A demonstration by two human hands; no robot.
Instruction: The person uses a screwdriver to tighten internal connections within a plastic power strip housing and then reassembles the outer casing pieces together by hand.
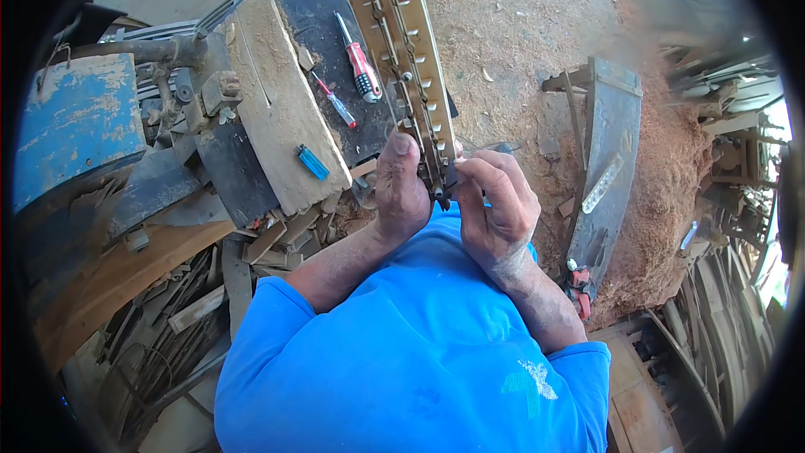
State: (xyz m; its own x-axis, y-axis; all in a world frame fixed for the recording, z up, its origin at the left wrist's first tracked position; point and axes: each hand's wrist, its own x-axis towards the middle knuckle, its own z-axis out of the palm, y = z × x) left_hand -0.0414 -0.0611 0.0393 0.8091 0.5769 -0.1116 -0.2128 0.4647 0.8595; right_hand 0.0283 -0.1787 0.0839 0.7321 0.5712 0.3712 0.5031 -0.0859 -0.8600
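A long tan bar [424,29], with two dark chain-like strands and a row of small metal prongs along it, runs away from my body at the centre. My left hand [402,189] grips its left side close to the near end, thumb pointing up along it. My right hand [501,205] is closed at the opposite side, with thumb and index finger pinched on a small dark piece [450,176] at that end. Left of the bar lie a red-and-black screwdriver [360,71], a thinner screwdriver [335,102] and a blue lighter [313,163].
A dusty wooden board [281,92] and a blue-painted machine part [80,117] stand at left. On the right, a dark plank [610,151] leans beside a sawdust heap [662,210]. Stacked wood offcuts [713,310] fill the lower right, and more scraps lie at lower left.
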